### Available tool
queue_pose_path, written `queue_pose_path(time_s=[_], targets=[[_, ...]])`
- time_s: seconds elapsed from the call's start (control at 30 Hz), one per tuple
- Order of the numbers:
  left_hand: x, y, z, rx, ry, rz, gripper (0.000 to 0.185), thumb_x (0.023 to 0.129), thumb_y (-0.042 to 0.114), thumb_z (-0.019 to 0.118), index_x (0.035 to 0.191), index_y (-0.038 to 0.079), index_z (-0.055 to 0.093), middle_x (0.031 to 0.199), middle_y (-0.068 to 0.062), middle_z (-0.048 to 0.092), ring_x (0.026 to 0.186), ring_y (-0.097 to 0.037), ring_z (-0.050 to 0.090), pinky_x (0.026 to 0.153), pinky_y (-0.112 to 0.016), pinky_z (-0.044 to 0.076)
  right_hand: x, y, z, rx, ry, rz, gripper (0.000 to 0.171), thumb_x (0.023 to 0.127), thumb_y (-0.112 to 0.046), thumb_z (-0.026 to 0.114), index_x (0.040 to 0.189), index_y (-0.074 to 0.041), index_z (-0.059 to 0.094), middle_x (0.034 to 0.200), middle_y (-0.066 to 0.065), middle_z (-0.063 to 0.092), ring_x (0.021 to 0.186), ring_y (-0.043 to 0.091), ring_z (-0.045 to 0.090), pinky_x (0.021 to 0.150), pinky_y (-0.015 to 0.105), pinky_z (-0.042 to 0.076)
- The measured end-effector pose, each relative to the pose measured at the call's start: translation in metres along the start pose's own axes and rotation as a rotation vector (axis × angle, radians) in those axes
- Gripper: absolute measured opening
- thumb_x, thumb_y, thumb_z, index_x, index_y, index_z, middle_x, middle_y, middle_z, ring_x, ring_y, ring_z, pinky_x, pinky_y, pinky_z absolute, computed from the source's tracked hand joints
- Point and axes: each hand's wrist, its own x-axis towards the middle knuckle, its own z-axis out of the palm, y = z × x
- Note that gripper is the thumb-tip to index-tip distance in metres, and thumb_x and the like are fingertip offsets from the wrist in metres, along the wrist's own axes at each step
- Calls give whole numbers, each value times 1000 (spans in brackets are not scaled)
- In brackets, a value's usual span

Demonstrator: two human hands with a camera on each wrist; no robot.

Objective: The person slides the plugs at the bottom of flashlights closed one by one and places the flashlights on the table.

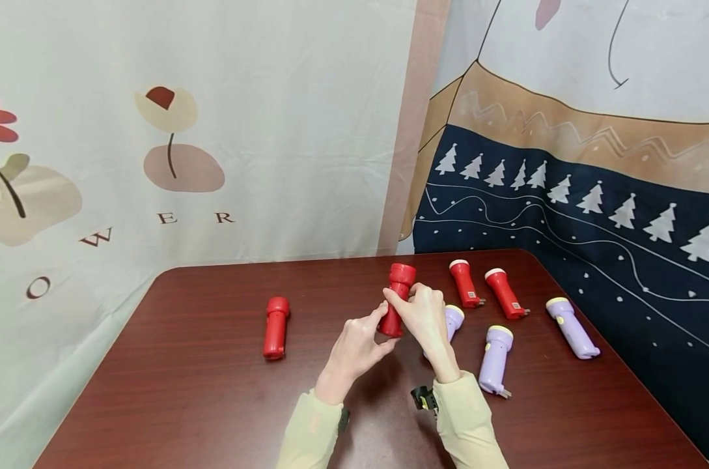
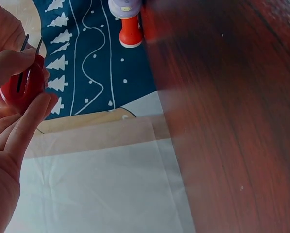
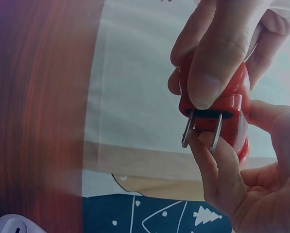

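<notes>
Currently held, head view: we see a red plastic cylindrical flashlight [image 1: 401, 277] above the brown table [image 1: 184, 391], gripped snugly by the left hand [image 1: 357, 345] and right hand [image 1: 424, 316] together.
Left of the grip: a second red flashlight [image 1: 276, 327], well apart.
Right of the grip: two white-rimmed red flashlights [image 1: 463, 283] and three lilac flashlights [image 1: 495, 358].
Prongs, left wrist: we find two metal prongs [image 2: 39, 46] beside curled fingers.
Prongs, right wrist: we see the right thumb pressing just above them, left fingertips beneath.
</notes>
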Motion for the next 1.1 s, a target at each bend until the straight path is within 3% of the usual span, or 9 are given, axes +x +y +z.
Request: queue_pose_path(time_s=[1.1], targets=[[-2,-4,0,-9,7,73,45,69,9,83,107,1,60,91,-8,72,63,-14,68,64,-21,55,-1,0,-2,4,-31,20,39,80,-38,72,74,-1,64,59,12,62,50,17,49,44,23,38]])
